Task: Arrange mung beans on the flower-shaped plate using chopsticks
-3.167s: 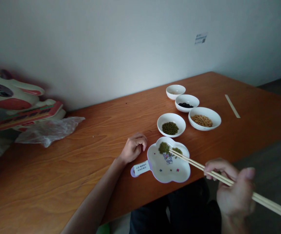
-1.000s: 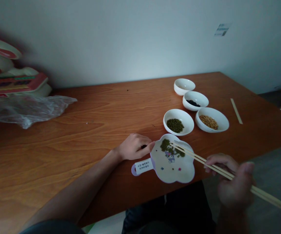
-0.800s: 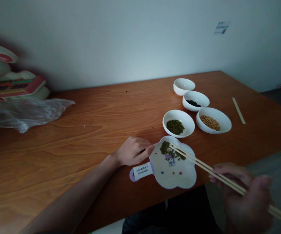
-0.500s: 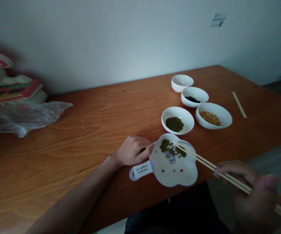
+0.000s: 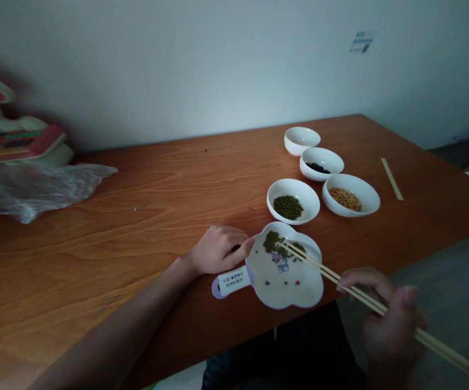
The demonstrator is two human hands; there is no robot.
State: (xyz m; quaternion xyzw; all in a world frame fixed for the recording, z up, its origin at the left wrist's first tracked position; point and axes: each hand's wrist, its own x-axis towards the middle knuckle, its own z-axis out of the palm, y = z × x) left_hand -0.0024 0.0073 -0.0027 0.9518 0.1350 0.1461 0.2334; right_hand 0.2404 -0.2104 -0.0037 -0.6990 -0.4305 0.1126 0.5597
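My right hand (image 5: 389, 314) is closed around a pair of wooden chopsticks (image 5: 350, 292), whose tips reach into green mung beans (image 5: 274, 242) on a plate. That pale, flower-shaped plate (image 5: 291, 295) has a purple rim, a cartoon print and a handle with a paper label (image 5: 233, 280). My left hand (image 5: 220, 250) rests on the table at the plate's left side, fingers curled and thumb against the rim. Whether a bean sits between the chopstick tips is too small to tell. Just behind the plate stands a white bowl (image 5: 311, 201) of mung beans.
Farther back are a bowl of tan beans (image 5: 370, 199), a bowl of black beans (image 5: 336, 160) and another white bowl (image 5: 301, 136). A light flat strip (image 5: 392, 179) lies at right. Clear plastic (image 5: 64, 181) and a red-and-white toy (image 5: 23, 143) sit at left on the wooden table (image 5: 169, 200).
My right hand and the chopsticks have shifted left, the tips moving slightly left over the mung beans. The whole view has shifted a little. My left hand stays at the plate's rim.
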